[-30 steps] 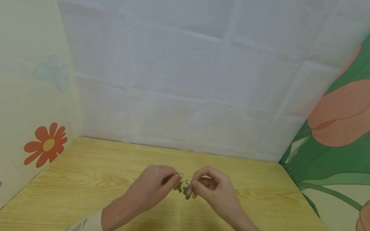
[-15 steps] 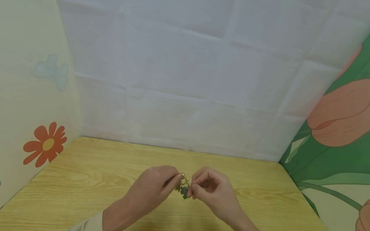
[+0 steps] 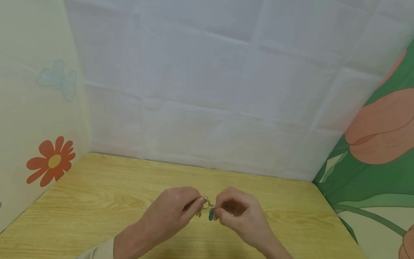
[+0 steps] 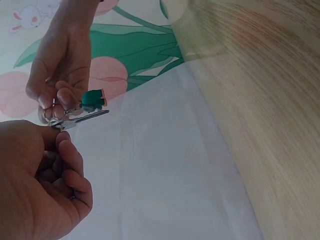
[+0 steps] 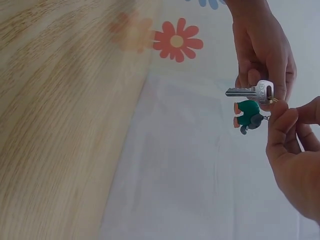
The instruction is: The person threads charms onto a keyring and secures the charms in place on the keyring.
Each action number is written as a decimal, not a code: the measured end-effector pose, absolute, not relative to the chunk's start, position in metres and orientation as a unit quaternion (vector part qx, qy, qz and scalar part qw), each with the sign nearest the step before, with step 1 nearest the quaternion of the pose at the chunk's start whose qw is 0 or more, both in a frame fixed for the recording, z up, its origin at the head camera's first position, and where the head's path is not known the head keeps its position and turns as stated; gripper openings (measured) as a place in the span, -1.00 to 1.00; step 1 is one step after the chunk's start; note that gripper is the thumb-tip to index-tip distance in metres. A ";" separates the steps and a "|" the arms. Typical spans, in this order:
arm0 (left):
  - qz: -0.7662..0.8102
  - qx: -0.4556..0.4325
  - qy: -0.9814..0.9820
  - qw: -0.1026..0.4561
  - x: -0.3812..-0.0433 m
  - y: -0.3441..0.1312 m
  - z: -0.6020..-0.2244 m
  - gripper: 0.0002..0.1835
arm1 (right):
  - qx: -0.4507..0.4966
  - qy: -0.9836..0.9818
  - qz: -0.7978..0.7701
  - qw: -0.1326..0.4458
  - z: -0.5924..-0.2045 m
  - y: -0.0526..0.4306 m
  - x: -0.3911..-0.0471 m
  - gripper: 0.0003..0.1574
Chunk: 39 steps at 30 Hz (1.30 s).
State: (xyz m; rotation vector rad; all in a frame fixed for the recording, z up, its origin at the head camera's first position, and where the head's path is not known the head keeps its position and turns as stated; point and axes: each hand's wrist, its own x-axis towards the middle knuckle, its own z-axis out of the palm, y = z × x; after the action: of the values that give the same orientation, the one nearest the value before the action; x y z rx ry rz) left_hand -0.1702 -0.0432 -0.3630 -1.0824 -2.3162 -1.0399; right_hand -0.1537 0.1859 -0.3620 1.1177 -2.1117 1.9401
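Between both hands, above the table, is a gold-coloured key ring [image 3: 206, 202]. My left hand [image 3: 174, 207] pinches its left side between thumb and forefinger. A silver key [image 5: 252, 92] hangs from the ring by the left fingertips. My right hand [image 3: 242, 216] has thumb and forefinger pinched at the ring's right side, where a short metal chain joins a small animal-shaped charm [image 5: 248, 114]. The charm has a green body, grey head and orange feet, and dangles beside the key. In the left wrist view the charm [image 4: 93, 99] sits just above the key [image 4: 90, 117].
The wood-grain table [image 3: 129, 180] spreads below both hands. Behind it rises a creased white sheet [image 3: 194, 90]. A cream panel with a red flower [image 3: 53, 162] stands at left, and a panel with a pink tulip [image 3: 381, 129] at right.
A second ago the key in the left hand and the charm in the right were apart. The right fingers have come to the ring, which now spans the gap between both hands.
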 end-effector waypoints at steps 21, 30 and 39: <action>-0.298 -0.413 -0.824 0.247 -0.166 -0.044 -0.364 -0.79 | 0.258 -0.709 0.654 -0.048 -0.360 0.187 -0.153 -0.82; -0.379 -0.373 -0.829 0.175 -0.165 -0.042 -0.368 -0.70 | 0.251 -0.677 0.689 -0.061 -0.362 0.183 -0.151 -0.77; -0.383 -0.373 -0.829 0.166 -0.165 -0.039 -0.370 -0.69 | 0.218 -0.666 0.709 -0.080 -0.365 0.181 -0.153 -0.77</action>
State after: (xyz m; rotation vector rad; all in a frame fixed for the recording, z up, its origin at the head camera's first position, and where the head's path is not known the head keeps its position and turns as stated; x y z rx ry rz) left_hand -0.1650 -0.0387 -0.3696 -1.0635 -2.3594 -1.0897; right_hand -0.1530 0.1810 -0.3646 0.7207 -2.2072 2.3487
